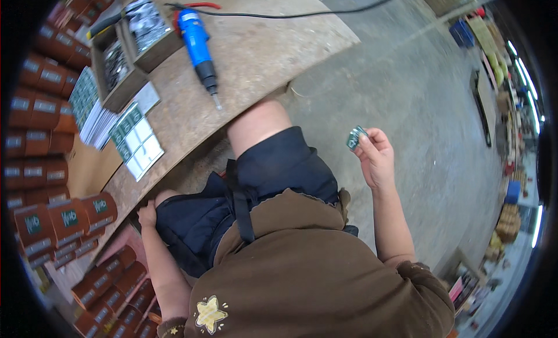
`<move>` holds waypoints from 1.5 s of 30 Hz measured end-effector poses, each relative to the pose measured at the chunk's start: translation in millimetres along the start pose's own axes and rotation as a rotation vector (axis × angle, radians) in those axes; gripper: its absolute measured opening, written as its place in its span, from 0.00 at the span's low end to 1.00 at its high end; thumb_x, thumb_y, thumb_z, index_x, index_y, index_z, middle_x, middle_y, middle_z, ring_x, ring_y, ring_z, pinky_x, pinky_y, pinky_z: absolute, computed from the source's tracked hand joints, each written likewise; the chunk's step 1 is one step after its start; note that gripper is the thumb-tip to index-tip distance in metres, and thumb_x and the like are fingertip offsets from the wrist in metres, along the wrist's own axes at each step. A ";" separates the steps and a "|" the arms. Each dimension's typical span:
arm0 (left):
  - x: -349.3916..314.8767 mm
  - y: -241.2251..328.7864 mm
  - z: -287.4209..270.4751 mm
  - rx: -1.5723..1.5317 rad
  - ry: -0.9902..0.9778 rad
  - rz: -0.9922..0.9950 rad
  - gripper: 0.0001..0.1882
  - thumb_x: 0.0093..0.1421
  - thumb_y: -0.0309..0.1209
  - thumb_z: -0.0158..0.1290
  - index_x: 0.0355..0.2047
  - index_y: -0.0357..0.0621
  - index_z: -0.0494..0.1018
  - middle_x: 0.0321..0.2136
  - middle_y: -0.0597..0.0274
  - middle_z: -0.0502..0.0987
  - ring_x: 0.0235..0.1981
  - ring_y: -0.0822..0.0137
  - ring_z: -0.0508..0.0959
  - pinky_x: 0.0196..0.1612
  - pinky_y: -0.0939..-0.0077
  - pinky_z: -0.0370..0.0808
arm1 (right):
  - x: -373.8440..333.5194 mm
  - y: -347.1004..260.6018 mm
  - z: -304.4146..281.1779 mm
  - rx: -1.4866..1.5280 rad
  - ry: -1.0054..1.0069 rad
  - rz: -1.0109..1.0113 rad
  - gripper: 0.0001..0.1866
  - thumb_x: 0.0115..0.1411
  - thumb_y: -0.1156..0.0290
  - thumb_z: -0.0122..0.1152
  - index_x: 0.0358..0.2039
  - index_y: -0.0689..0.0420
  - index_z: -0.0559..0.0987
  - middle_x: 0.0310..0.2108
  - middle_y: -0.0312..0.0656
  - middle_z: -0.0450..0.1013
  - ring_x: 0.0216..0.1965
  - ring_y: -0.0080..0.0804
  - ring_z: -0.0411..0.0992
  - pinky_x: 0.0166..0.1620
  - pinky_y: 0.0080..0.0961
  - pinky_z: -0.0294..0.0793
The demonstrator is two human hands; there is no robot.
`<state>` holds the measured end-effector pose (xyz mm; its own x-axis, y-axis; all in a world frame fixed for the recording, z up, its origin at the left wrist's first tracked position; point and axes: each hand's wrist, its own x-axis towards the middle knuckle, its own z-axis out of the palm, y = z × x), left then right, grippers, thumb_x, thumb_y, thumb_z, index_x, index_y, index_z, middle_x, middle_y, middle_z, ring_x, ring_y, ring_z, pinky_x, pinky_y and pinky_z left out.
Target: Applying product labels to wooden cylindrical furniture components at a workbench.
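Note:
My right hand (378, 159) is raised over the floor to the right of my lap. Between thumb and fingers it pinches a small green label (356, 137) with white marks. My left hand (147, 215) is low beside my knee, close to the table's front edge; its fingers are mostly hidden, so what it touches does not show. On the wooden table (256, 53), nearest to the left hand, lies a sheet of green labels (136, 141) with bare white backing over part of it. Beyond it is a stack of similar sheets (96, 120).
A blue electric screwdriver (195, 39) with a black cable lies on the table. Beside it, two wooden boxes (119, 94) hold small metal parts and clear packets. Stacked terracotta-coloured pots (70, 219), some bearing green labels, crowd the left side. Shelving and goods line the far right.

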<state>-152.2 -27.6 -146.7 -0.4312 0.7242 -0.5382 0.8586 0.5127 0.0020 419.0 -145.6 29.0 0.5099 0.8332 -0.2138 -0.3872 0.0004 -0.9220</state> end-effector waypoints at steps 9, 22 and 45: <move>-40.8 44.3 -15.3 0.016 0.181 0.016 0.39 0.51 0.58 0.36 0.48 0.33 0.65 0.49 0.38 0.63 0.55 0.47 0.58 0.56 0.61 0.55 | -1.3 15.6 -25.8 0.067 0.030 0.039 0.05 0.53 0.73 0.58 0.29 0.57 0.71 0.28 0.34 0.69 0.28 0.18 0.66 0.34 0.17 0.69; -91.6 328.3 13.1 -1.328 -0.561 0.090 0.37 0.53 0.51 0.46 0.57 0.40 0.53 0.56 0.55 0.58 0.57 0.58 0.58 0.57 0.67 0.55 | -26.6 15.8 -101.2 0.016 0.254 0.019 0.06 0.52 0.75 0.58 0.29 0.58 0.70 0.28 0.33 0.69 0.28 0.18 0.66 0.32 0.15 0.68; 11.0 314.0 59.9 -0.557 -0.874 0.479 0.39 0.51 0.48 0.49 0.57 0.39 0.50 0.55 0.51 0.58 0.55 0.56 0.60 0.57 0.67 0.56 | 6.8 33.8 -104.1 -0.098 0.317 0.146 0.05 0.53 0.77 0.57 0.29 0.58 0.70 0.28 0.32 0.68 0.31 0.16 0.65 0.36 0.14 0.65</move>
<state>129.3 113.7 -202.5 0.4356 0.4432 -0.7835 0.5466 0.5613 0.6214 489.3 -197.5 -37.1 0.6738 0.6076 -0.4206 -0.4055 -0.1718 -0.8978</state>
